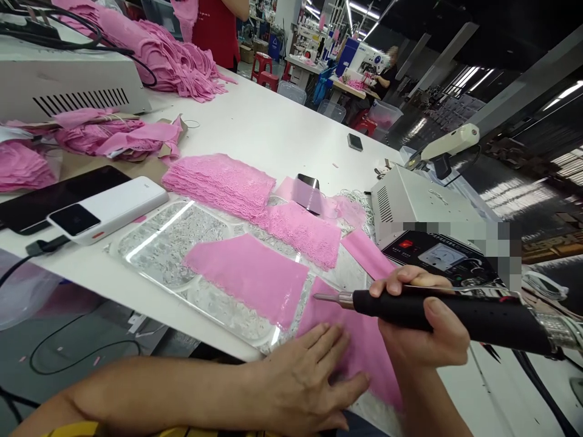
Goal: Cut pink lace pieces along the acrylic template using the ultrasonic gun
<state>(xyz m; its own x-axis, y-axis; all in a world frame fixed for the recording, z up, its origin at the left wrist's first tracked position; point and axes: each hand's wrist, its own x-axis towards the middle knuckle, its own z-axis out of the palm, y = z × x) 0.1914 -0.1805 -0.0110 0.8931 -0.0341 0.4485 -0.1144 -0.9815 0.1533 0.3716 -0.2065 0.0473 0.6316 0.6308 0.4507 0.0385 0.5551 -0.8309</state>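
Observation:
My right hand (444, 334) is wrapped round a black handheld tool (410, 309) with a pointed metal tip. The tip points left, over the upper end of a pink fabric piece (364, 358). Flat on that piece lies my left hand (314, 376), fingers stretched out and holding nothing. Left of it, another pink piece with a lacy edge (250, 273) is spread over a glossy, patterned board (150, 243). Behind these sit a stack of pink lace pieces (218, 182) and a single lace piece (305, 230). Whether the tip touches the fabric I cannot tell.
A control box (423, 212) with a dial stands at the right, cables beside it. A white power bank (109, 209) and black tablet-like device (64, 197) lie left. Pink fabric heaps (150, 54) fill the back left. A person in red (214, 36) stands beyond the table.

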